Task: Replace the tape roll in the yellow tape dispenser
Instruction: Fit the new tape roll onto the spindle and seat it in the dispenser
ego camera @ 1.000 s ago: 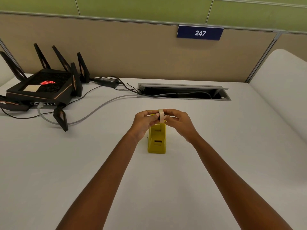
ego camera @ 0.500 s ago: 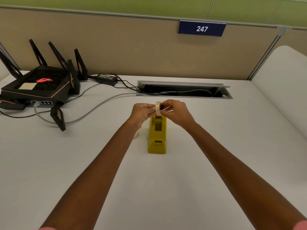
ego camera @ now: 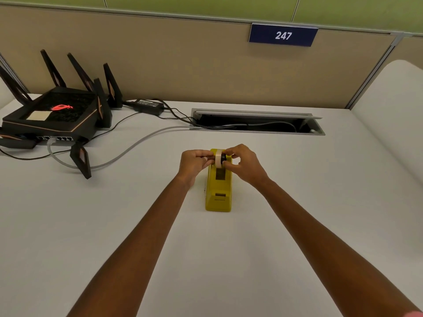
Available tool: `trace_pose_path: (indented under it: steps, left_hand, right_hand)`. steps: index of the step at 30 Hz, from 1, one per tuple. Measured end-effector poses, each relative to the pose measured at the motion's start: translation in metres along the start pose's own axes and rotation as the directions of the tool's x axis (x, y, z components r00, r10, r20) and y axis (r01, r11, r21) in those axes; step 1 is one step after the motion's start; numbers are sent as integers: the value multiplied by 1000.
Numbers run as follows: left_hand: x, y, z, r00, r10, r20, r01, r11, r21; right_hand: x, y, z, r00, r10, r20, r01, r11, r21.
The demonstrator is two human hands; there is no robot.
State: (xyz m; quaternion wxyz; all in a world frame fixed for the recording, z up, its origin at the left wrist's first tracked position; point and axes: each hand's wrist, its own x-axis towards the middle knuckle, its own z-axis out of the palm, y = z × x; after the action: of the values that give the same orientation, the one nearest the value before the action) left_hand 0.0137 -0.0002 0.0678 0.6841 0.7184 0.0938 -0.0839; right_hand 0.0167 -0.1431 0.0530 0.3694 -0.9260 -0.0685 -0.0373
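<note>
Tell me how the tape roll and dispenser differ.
The tape roll is pale cream and ring-shaped; the dispenser is yellow and blocky. The roll is held between the left hand and right hand; the dispenser rests on the table. The roll is much smaller than the dispenser.

Soft, even light; faint shadows; edges bowed; slightly blurry.

we log dispenser (ego camera: 218, 193): yellow plastic, faint sheen | tape roll (ego camera: 218, 159): pale, matt, papery | desk (ego camera: 91, 225): smooth matt white | router (ego camera: 45, 117): black matt plastic | cable hatch (ego camera: 251, 112): grey brushed metal
</note>
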Motion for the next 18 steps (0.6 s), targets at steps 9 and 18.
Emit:
trace_pose_path:
  steps: [9,18]
  left_hand:
    - [-2,-12,4,992,98,-81,-79,974,213]
    - [-5,-20,9,985,163,-57,-138,942,307]
  right_hand:
    - [-1,11,6,1000,20,21,-19,1000,-24]
    - [-2,12,9,1000,11,-3,-11,997,-79]
